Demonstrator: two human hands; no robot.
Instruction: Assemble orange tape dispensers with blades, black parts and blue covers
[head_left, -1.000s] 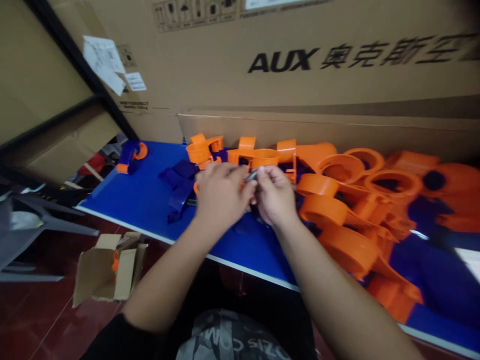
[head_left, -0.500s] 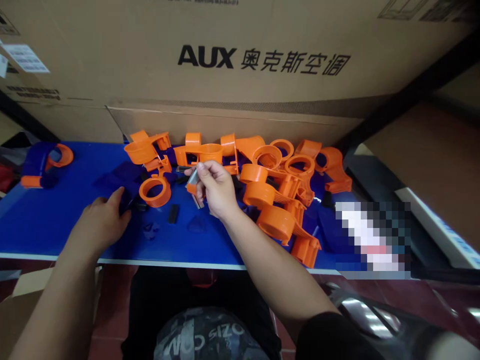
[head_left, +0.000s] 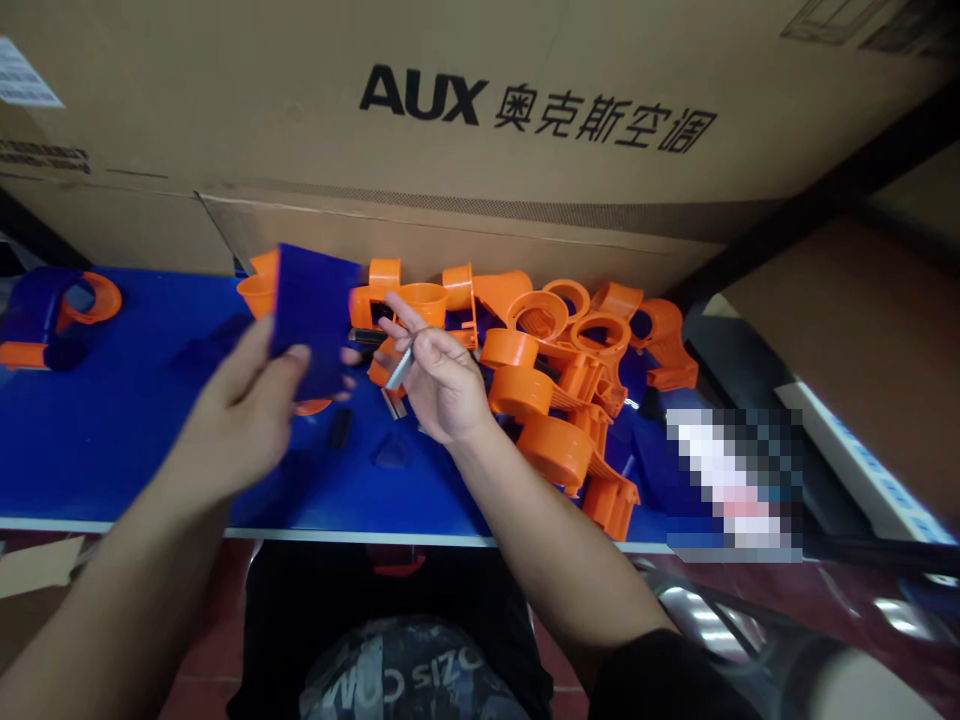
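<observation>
My left hand (head_left: 236, 425) grips a dark blue plastic sheet (head_left: 315, 305) by its lower left side and holds it upright above the table. Between thumb and finger of my right hand (head_left: 446, 390) is a small serrated metal blade (head_left: 401, 370), while other fingers of that hand stretch out. The two hands are apart. Orange tape dispensers (head_left: 555, 450) lie in a pile just right of my right hand, and more stand behind it. Part of an orange dispenser (head_left: 259, 297) shows behind the blue sheet, which hides the rest.
A blue tabletop (head_left: 135, 440) carries a small black piece (head_left: 340, 428) and a blue scrap (head_left: 391, 452). At the far left lies a blue-and-orange dispenser (head_left: 56, 310). A large cardboard box (head_left: 225, 100) stands along the back. A dark shelf post (head_left: 832, 190) rises at the right.
My left hand has picked up the blue sheet from the table and raised it rightward, towards my right hand. My right hand keeps the blade, now turned, with some fingers extended.
</observation>
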